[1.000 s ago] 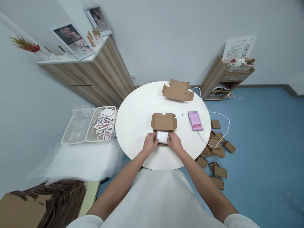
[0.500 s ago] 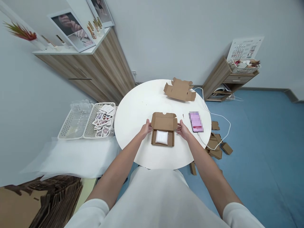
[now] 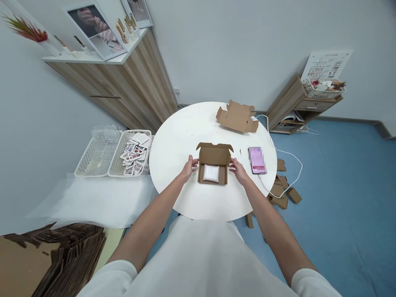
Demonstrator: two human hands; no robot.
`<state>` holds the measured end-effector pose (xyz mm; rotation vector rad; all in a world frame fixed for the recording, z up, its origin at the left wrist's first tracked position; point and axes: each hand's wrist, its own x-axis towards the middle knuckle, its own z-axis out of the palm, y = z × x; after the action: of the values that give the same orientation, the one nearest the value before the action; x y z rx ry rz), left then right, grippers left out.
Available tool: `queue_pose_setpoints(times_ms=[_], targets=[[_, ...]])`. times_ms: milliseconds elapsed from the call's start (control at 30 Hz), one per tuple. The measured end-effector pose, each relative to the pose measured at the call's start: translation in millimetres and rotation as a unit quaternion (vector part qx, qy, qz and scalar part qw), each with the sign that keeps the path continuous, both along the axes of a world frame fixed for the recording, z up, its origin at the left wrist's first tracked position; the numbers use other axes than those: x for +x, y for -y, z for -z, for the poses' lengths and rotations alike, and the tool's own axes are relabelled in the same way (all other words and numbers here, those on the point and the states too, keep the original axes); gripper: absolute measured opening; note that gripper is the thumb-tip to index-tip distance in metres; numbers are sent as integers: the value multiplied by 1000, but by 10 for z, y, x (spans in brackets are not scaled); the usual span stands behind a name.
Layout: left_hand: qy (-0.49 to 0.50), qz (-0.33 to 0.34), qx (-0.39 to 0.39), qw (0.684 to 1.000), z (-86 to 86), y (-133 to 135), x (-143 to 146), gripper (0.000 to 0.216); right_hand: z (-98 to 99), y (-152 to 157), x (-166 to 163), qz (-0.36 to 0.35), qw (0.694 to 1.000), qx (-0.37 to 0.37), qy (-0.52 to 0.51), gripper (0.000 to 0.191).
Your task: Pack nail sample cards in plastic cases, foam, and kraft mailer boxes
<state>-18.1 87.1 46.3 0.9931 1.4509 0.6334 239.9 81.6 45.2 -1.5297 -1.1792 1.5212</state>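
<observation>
Looks like a small packing room tbh, flat cardboard (image 3: pixel 78 255) stacked up, boxes (image 3: pixel 279 202) heaped on the floor (image 3: pixel 328 194).

1. The person's left hand (image 3: pixel 189 168) had left the packet (image 3: pixel 211 173) and moved out to the left side of the lid (image 3: pixel 215 156).
2. The right hand (image 3: pixel 237 170) had likewise left the packet for the lid's right side.
3. The packet, earlier between both hands, lay in the box (image 3: pixel 222 179) free of them.
4. The lid, which had lain back, stood up more steeply.
</observation>
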Motion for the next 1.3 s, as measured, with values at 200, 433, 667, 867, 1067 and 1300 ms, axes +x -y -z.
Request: queue_pose_setpoints(times_ms=[200,433,667,867,1067,1300], targets=[[12,43,-12,999,-30,140,-58,78,-17,185,61,-14,999,-14,-45,58],[-11,79,-92,993,-94,230,-128,76,-194,337,136,-75,993,-90,-17,57],[-30,115,-106,987,-126,322,-84,57,-186,438,29,-101,986,-125,37,40],[-191,107,-55,974,0,479,-29,67,133,634,-32,-33,991,-63,114,40],[-295,112,-11,949,186,635,0,63,372,753,-105,-18,977,-35,210,42],[-279,102,-2,955,338,693,-3,59,439,817,-203,-25,968,-27,248,36]])
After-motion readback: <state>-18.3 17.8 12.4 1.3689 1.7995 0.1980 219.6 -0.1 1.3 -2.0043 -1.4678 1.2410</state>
